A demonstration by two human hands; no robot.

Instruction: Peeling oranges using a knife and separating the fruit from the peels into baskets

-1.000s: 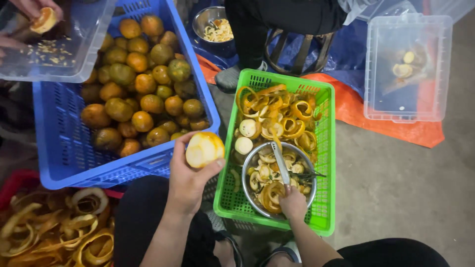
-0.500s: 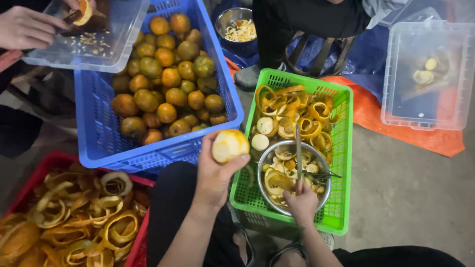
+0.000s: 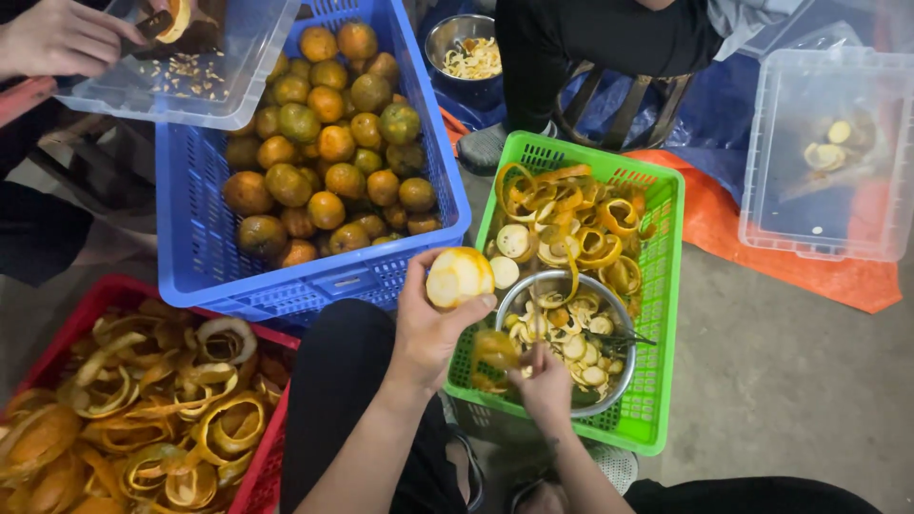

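Currently the left hand [image 3: 428, 333] grips a peeled pale round orange [image 3: 459, 277]; the right hand [image 3: 545, 381] pinches a loose orange peel strip [image 3: 495, 348] above the round steel bowl [image 3: 609, 400] of scraps, inside the green plastic basket [image 3: 657, 314]. A slack grip could drop fruit. Beyond, a blue plastic crate [image 3: 314, 276] holds unpeeled oranges.

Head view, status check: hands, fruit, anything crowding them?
Left hand grips partly peeled orange. Right hand at steel bowl, pinching a peel piece. Green basket beneath; nothing blocking.
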